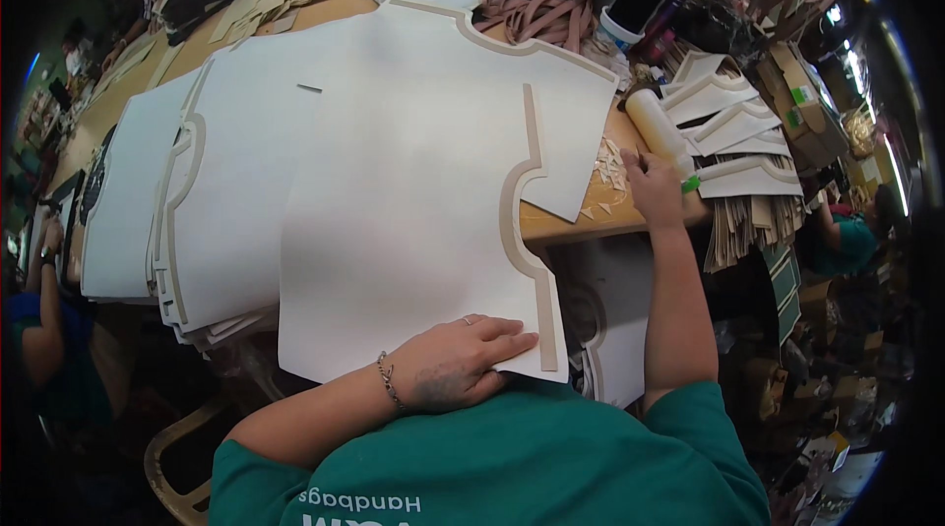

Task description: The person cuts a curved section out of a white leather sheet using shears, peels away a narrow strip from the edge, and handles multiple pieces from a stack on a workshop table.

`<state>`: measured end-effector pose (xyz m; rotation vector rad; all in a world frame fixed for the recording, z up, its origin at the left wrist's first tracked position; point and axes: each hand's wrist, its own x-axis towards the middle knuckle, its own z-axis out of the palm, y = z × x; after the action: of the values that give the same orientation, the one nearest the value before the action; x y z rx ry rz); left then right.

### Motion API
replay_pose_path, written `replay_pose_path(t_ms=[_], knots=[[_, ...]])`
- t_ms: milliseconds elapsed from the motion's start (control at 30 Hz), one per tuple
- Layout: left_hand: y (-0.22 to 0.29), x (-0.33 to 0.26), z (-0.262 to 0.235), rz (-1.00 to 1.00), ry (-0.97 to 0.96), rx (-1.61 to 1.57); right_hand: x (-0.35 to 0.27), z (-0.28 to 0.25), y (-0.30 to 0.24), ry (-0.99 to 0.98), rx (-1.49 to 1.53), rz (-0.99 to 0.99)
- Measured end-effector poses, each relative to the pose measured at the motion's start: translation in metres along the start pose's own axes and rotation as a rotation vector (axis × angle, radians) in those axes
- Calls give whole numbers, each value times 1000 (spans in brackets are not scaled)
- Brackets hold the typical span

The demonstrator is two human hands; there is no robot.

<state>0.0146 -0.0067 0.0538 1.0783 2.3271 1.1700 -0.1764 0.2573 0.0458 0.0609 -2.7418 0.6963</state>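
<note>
- Left hand (463, 357) is laid flat on the near right corner of the big white sheet (413, 182), fingers out by its tan edging strip (546, 319)
- Sheet's on the table (551, 223), partly over more white pieces (231, 172)
- Right hand (654, 186): fingers curled beside a cream bottle (657, 124) and small pale scraps (608, 170) (can't tell if it's pinching anything, tbh)

Smooth, matt sheet (413, 182) with matt edging strips (534, 127), wood-like table (551, 229), translucent plastic bottle (658, 127), cloth shirt (492, 457)
</note>
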Motion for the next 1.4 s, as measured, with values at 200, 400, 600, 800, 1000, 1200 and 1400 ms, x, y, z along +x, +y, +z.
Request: replay_pose_path(t_ms=[200, 400, 600, 800, 1000, 1200, 1400], knots=[[-2, 2, 4, -6, 30, -62, -15, -4, 4, -71, 204, 60], [-1, 1, -1, 37, 59, -245, -110, 16, -56, -595, 852, 486], [-26, 14, -59, -186, -278, -413, -97, 11, -67, -744, 957, -15], [-32, 91, -145, 202, 484, 799, -72, -44, -109, -867, 279, -605], [37, 89, -183, -84, -254, 763, -55, -103, -106, -1059, 354, -804], [103, 43, -212, -234, -148, -217, 10, -119, -80, -1517, 1068, -895], [-41, 62, -224, -458, 63, 968, 72, -14, -23, -435, 49, -286]])
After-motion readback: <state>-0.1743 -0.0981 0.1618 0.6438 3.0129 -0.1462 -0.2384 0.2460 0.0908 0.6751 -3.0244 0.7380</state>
